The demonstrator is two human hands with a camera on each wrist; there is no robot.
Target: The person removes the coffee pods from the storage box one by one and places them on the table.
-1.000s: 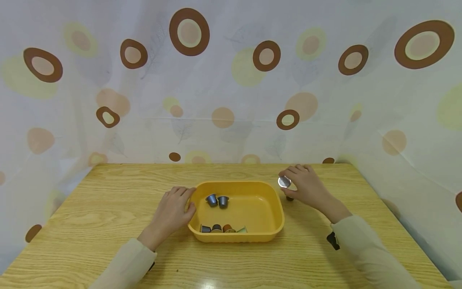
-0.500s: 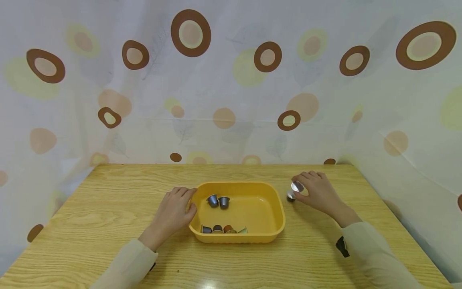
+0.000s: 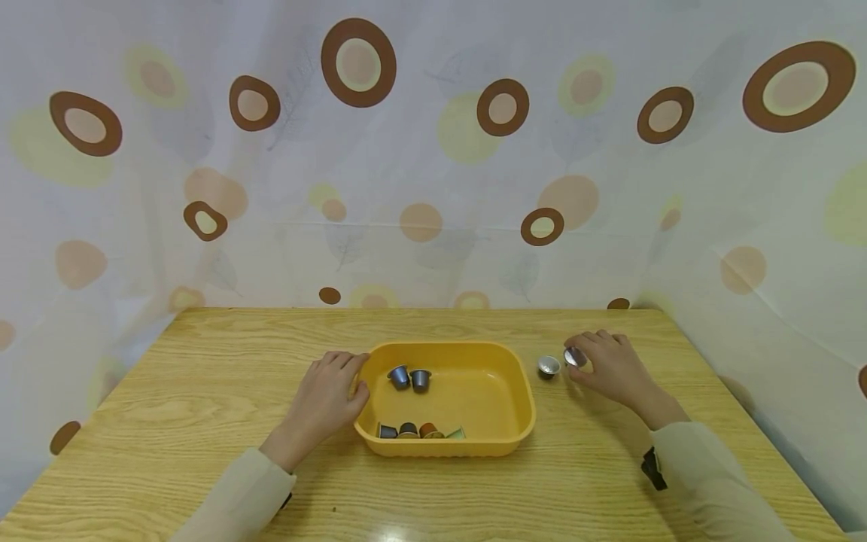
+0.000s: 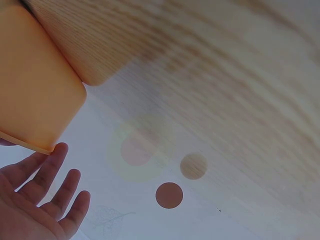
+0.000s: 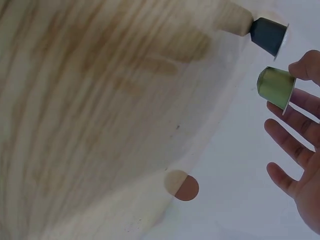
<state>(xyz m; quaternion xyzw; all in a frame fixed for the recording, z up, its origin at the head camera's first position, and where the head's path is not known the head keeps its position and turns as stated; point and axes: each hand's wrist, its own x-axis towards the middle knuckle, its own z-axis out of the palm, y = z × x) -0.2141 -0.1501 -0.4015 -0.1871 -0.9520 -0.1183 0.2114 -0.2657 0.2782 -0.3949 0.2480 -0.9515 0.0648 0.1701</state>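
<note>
My right hand [image 3: 612,369] pinches a coffee capsule [image 3: 575,357] between thumb and fingers, its silver lid toward the head camera. The right wrist view shows that capsule's green body [image 5: 276,86]. Just left of it a dark capsule [image 3: 548,367] stands on the table, lid up. At the left end of the yellow basin [image 3: 443,446], my left hand [image 3: 328,391] holds the rim, fingertips right at the edge in the left wrist view. Inside the basin, two blue-grey capsules [image 3: 421,380] lie at the back left. Several more, including a brown one [image 3: 430,430], lie along the front wall, partly hidden.
The basin sits mid-table on a wood-grain table [image 3: 223,376]. A patterned curtain [image 3: 420,150] hangs close behind the table's back edge and along both sides.
My right hand has moved right, away from the basin, and lower with its capsule. The dark capsule it partly covered now shows fully. The left hand stays at the basin's rim.
</note>
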